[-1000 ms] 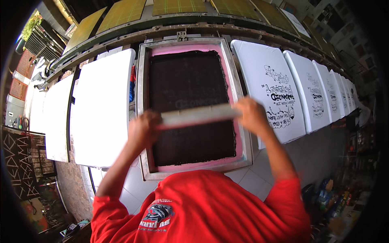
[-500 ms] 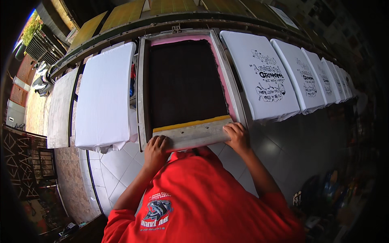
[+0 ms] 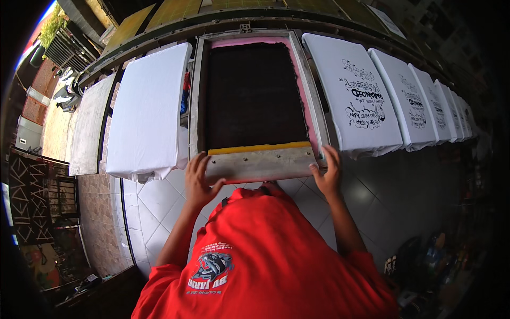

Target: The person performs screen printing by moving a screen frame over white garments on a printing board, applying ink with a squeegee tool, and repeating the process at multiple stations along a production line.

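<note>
A metal-framed screen [image 3: 197, 106] stands in the middle, its mesh covered with dark ink [image 3: 256, 95] inside a pink margin. A metal squeegee [image 3: 260, 163] with a yellow blade edge lies across its near end. My left hand [image 3: 200, 179] is at the squeegee's left end with its fingers spread, some touching the frame's corner. My right hand [image 3: 328, 173] is at the right end, fingers apart and not wrapped round the bar.
A white shirt on a board [image 3: 146, 106] lies left, beside a bare board [image 3: 90, 127]. Several printed white shirts [image 3: 350, 69] on boards run rightward. A rail [image 3: 159, 49] with yellowish panels [image 3: 172, 15] crosses behind. Tiled floor [image 3: 159, 212] shows below.
The squeegee moved from mid-screen down to the near end. Both hands followed it toward my body, then loosened from gripping to spread fingers. The view has shifted slightly.
</note>
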`<state>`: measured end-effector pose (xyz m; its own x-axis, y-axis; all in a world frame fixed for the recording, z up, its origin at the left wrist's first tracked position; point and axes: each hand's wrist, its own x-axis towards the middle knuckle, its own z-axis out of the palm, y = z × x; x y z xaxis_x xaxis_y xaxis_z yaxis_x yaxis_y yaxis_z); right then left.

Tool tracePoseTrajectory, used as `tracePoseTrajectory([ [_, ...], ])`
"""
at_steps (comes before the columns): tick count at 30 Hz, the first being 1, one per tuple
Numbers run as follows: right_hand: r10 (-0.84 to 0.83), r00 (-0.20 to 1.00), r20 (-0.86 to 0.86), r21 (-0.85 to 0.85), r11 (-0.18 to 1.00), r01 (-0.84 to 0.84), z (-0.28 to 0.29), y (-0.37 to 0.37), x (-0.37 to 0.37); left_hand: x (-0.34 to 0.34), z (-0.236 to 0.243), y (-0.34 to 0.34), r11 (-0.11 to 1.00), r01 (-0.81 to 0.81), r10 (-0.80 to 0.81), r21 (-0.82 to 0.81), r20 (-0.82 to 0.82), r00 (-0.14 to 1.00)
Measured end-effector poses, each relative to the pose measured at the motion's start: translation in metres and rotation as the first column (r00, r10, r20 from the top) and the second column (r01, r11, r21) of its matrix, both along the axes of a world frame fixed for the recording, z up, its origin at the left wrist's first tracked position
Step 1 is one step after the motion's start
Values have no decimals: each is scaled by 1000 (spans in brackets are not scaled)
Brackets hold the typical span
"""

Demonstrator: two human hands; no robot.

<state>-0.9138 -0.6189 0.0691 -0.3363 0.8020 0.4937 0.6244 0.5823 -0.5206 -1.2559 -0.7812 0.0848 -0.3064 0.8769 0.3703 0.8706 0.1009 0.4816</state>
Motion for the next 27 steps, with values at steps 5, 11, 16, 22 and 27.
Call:
tracePoseTrajectory([
  [5,-364,926,-100,-637,738,221,-87,59,58,-74,-78,3,880,-312,473,-358,728,496],
  [11,-334,942,36,-649,709,277,-44,64,27,-68,-61,19,840,-338,542,-425,669,508],
  [16,-304,953,21,-593,763,256,-31,58,30,-69,-27,11,817,-364,575,-447,584,573],
  [22,-322,946,24,-603,750,270,3,30,3,-98,-29,-20,869,-373,493,-325,635,595],
  [27,-285,958,-17,-525,818,234,24,-23,-101,-197,-20,-83,868,-435,461,-239,711,531],
])
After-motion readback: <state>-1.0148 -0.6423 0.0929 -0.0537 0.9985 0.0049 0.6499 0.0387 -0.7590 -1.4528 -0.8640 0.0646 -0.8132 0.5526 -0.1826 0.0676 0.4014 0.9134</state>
